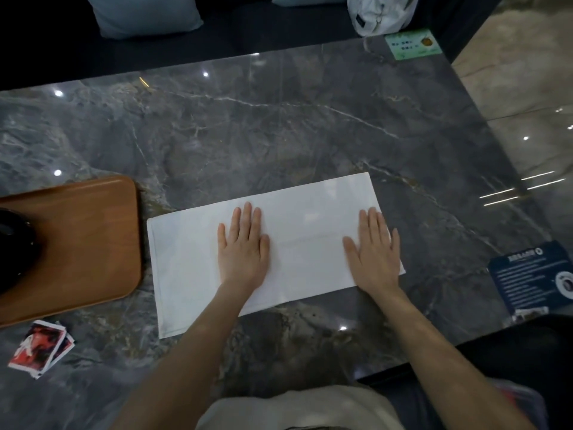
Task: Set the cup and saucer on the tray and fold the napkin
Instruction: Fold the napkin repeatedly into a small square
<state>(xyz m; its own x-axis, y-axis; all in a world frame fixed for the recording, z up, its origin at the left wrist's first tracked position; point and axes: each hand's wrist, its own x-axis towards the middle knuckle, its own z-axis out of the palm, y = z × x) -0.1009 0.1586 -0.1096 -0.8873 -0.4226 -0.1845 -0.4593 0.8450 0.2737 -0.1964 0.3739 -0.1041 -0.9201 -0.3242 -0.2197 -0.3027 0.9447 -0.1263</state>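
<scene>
A white napkin [304,218] lies on the grey marble table as a long folded rectangle. My left hand [243,243] presses flat on its middle, fingers straight. My right hand [373,249] lies flat on its right end, fingers straight and reaching past the napkin's right edge. A wooden tray [93,243] sits at the left edge of the view. On the tray's left part stands a black rounded thing [14,243], cut off by the frame; I cannot tell whether it is the cup or the saucer.
A small stack of red printed cards [40,347] lies near the table's front left. A dark blue leaflet [533,279] sits at the right edge and a green card [412,43] at the far right corner. Cushions and a white bag lie beyond the table.
</scene>
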